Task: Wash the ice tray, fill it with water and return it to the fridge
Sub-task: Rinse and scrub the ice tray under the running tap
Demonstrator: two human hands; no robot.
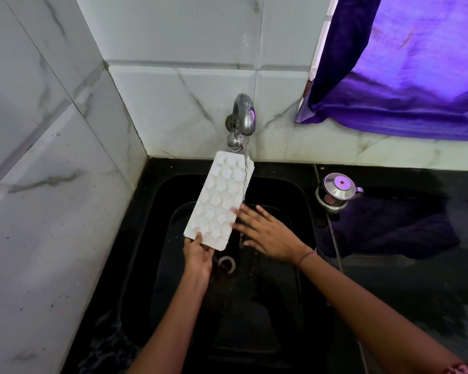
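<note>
Tilting the ice tray under the tap, we are pinching its near end with our left hand so water drains, right hand spread flat beside it

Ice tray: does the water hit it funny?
The white plastic ice tray is held slanted by the left hand, so the stream from the metal tap skims its right edge and falls into the black sink.
</note>
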